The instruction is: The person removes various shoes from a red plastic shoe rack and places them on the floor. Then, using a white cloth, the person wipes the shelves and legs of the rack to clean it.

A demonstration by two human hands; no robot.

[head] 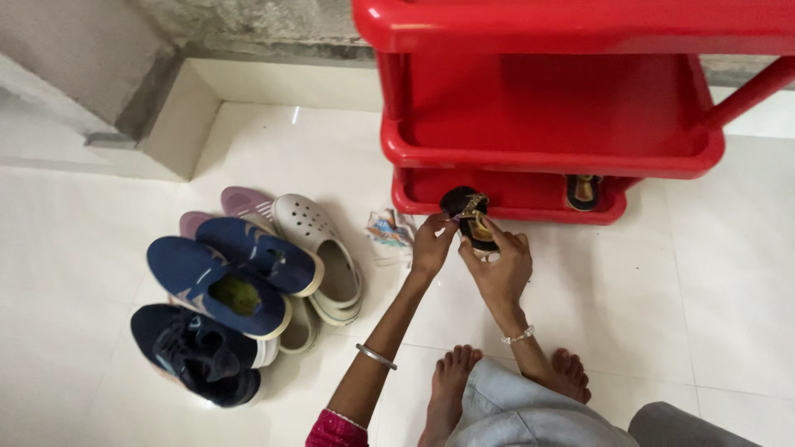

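You hold a dark sandal with both hands at the bottom shelf of the red rack.

Your left hand [432, 242] pinches the toe end of the dark sandal with gold strap [472, 218], and your right hand [500, 266] closes around its heel from below; the sandal is just at the front lip of the lowest shelf of the red plastic shoe rack [546, 157]. I judge the placing step is in hand; next it needs a push inward, beside the matching sandal [584, 191] already there. The floor is glossy white tile [662, 298], with a pile of sneakers and clogs [248, 290] at your left and a grey concrete wall [99, 50] behind.
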